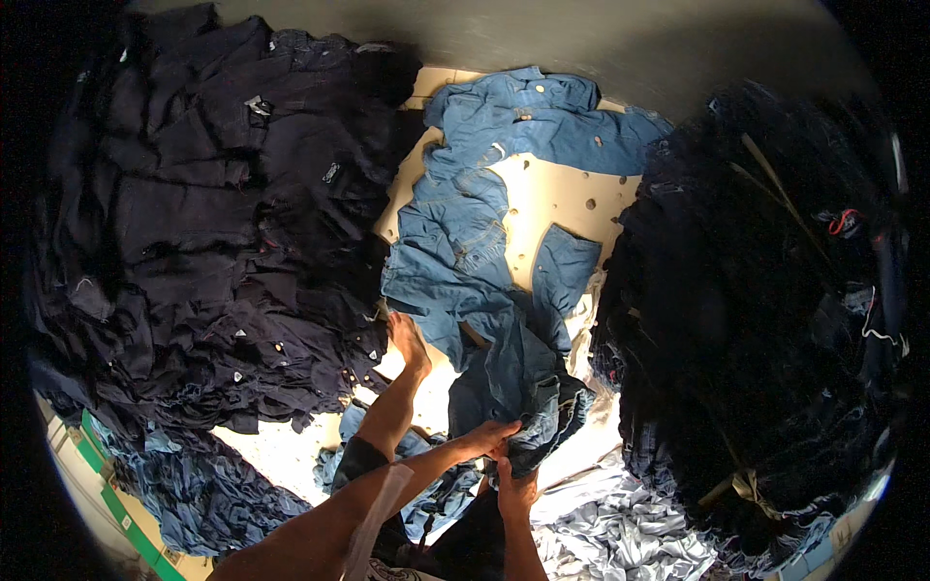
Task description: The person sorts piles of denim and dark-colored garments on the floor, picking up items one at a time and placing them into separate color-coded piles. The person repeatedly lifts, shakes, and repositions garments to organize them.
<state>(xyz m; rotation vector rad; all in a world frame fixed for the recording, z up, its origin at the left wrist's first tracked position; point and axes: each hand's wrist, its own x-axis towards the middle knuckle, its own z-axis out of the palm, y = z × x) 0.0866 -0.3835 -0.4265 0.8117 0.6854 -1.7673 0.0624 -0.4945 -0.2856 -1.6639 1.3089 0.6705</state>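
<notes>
A blue denim garment hangs bunched in front of me, its frayed, seamed edge gathered toward my body. My left hand reaches across from the lower left, fingers closed on that edge. Just below it, my right hand grips the same cloth from underneath, thumb up. Folds hide some of the fingers of both hands. Beyond the held garment lie lighter blue denim garments, spread on the pale floor and partly overlapping it. A separate blue denim piece rests to the right.
Tall heaps of dark garments stand at left and right. Near me are a grey-white cloth pile and a blue denim pile. My bare foot is on the pale, holed floor. A grey wall closes the far side.
</notes>
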